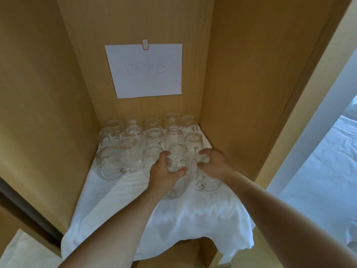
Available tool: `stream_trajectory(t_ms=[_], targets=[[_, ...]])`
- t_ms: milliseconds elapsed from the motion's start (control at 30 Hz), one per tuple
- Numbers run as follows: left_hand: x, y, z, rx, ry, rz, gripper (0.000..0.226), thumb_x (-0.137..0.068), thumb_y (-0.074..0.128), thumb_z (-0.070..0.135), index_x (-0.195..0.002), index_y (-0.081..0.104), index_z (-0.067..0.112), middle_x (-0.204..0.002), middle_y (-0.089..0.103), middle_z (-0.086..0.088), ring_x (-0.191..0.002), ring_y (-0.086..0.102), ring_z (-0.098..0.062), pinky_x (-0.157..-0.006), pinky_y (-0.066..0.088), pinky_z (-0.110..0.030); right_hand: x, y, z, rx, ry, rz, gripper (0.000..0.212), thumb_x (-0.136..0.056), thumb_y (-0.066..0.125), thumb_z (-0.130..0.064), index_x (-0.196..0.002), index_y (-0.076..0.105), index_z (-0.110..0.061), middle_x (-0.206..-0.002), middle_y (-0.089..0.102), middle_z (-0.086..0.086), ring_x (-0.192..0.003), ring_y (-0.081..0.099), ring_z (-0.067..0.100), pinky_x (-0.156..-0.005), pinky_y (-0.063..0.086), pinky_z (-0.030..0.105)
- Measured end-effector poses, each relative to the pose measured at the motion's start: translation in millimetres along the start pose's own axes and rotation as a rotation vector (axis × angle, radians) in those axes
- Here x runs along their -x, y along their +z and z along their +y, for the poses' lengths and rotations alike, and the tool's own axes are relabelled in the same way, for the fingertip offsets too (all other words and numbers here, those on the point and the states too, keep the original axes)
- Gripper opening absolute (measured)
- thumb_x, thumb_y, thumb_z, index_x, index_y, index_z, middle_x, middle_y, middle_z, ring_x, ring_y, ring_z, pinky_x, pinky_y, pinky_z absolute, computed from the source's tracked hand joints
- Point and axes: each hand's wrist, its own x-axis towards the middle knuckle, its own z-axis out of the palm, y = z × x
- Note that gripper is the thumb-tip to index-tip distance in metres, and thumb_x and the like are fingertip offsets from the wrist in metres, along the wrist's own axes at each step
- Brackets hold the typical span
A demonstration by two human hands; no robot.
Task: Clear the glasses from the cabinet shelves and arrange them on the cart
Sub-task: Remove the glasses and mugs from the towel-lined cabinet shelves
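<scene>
Glass mug [176, 167] at the front of the cluster is the one in play: my left hand [166, 175] has its thumb and fingers curled around the body, so it is clamped on that mug, which sits upside down on the white cloth [135, 206] lining the cabinet shelf [241, 93]. Just right of that mug, my right hand [212, 163] is curled over a second mug [207, 180]; I judge the fingers are closing on it near the handle, though whether they grip firmly I cannot tell. Behind and left of the gripped mug stand the other glasses [133, 149] in tight rows, several touching or nearly so, all inverted, running back to the rear wall under the paper sign [144, 70]. The risks I see from here start with crowding: lifting the gripped mug at a tilt could clip the neighbour just behind it or the one to its left and knock it over. The handle could catch on the next mug along. The cloth is loose and wrinkled and hangs over the shelf's front edge, so dragging instead of lifting could pull it and shift the whole group toward the edge. Clear glass is slick, and taking one in each hand leaves no spare hand if either slips. The cart is not in view, so I would lift straight up and back out slowly
</scene>
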Motion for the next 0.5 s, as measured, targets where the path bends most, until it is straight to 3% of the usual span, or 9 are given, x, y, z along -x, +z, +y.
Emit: stream_trajectory(t_ms=[67,200,333,500], targets=[[0,0,1,-0.002,-0.004,-0.002,0.085,-0.068,0.090,0.045,-0.136,0.045,0.023,-0.108,0.058,0.005,-0.105,0.060,-0.016,-0.095,0.052,-0.037,-6,-1,-4,0.113,0.054,0.057,0.050,-0.090,0.066,-0.052,-0.133,0.060,-0.027,-0.134,0.061,-0.001,-0.121,0.058,0.021,-0.097,0.050,0.032],[0,0,2,-0.009,0.001,-0.008,0.085,-0.068,0.090,0.044,-0.137,0.045,0.023,-0.105,0.056,0.009,-0.105,0.060,-0.016,-0.094,0.052,-0.035,-26,-1,-13,0.219,0.093,0.089,0.047,-0.092,0.063,-0.050,-0.128,0.061,-0.020,-0.119,0.067,0.006,-0.111,0.062,0.026,-0.094,0.053,0.039],[-2,2,0,0.000,-0.003,-0.010,0.085,-0.067,0.091,0.044,-0.136,0.046,0.024,-0.107,0.059,0.007,-0.105,0.060,-0.015,-0.094,0.052,-0.036,-58,-3,-23,0.212,0.026,0.082,0.065,-0.094,0.063,-0.044,-0.150,0.044,-0.018,-0.133,0.060,0.014,-0.118,0.059,0.031,-0.093,0.052,0.034],[-2,4,-2,-0.002,-0.004,-0.021,0.088,-0.063,0.088,0.051,-0.135,0.045,0.028,-0.110,0.060,0.006,-0.106,0.059,-0.012,-0.096,0.052,-0.037,-94,-1,-25,0.143,-0.013,0.024,0.070,-0.089,0.070,-0.050,-0.146,0.049,-0.017,-0.154,0.045,0.009,-0.118,0.061,0.022,-0.082,0.045,0.024]])
